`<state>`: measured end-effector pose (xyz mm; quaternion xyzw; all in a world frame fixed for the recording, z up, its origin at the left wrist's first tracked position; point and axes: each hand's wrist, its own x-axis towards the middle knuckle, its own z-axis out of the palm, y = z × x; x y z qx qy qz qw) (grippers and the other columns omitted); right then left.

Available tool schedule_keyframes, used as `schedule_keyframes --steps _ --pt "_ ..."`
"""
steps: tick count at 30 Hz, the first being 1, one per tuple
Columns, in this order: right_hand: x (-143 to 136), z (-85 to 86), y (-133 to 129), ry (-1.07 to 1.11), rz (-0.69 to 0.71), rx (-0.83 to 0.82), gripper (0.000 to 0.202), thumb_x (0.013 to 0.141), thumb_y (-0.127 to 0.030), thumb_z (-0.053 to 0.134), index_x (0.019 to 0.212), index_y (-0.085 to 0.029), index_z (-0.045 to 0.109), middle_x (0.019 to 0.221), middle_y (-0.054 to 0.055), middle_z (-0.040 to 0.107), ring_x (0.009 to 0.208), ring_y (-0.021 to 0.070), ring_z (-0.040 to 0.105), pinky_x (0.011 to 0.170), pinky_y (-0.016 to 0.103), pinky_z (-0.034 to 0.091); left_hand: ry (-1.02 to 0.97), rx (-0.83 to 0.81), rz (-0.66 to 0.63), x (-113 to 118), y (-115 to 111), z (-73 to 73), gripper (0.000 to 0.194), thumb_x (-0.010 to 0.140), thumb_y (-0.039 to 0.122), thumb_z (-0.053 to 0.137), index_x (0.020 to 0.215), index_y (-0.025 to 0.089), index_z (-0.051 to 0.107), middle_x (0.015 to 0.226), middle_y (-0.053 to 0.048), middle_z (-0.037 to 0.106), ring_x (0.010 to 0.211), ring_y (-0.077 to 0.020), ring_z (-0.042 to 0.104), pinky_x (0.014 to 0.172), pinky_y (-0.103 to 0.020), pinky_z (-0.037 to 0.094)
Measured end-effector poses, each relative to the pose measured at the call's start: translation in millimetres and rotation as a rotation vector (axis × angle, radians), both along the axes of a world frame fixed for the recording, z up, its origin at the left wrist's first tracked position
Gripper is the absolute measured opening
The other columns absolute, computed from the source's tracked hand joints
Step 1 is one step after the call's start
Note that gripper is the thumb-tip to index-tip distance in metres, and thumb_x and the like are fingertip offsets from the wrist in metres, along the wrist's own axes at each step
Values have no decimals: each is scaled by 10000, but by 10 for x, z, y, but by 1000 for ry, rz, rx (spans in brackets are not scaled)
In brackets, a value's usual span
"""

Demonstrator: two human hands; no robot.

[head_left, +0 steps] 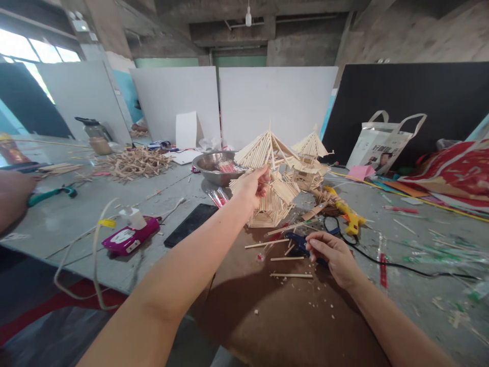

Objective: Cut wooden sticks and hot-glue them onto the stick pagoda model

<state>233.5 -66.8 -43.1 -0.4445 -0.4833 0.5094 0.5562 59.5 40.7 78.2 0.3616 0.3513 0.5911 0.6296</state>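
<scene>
A grey bench (72, 196) spreads out on both sides of the fingers, with a brown board (244, 321) below them, dotted with pale crumbs. Beyond the fingers stand white panels (278, 102) and, farther right, a black panel (401, 102), under a bare concrete ceiling with a bulb (248, 18).

The stick pavilion (272, 206) is right at the fingers of the left hand (249, 187): pale wood, a ribbed pointed roof, flared lower eaves, a many-sided base. Those fingers are curled narrow against it; I cannot tell whether they pinch it. The right hand (332, 254) has its fingers bunched beside a dark blue tool (298, 240); any grip is unclear. Loose sticks (292, 276) lie just left of these fingers.
</scene>
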Motion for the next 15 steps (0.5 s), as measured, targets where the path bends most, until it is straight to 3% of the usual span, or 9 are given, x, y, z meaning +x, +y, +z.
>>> schedule_keyframes --steps 15 --pt "7 0 -23 -21 -1 5 165 659 -319 607 736 -175 587 612 -5 577 477 81 482 489 229 363 12 -116 -73 -16 23 92 129 585 255 625 595 154 546 447 29 527 344 -53 411 410 -209 264"
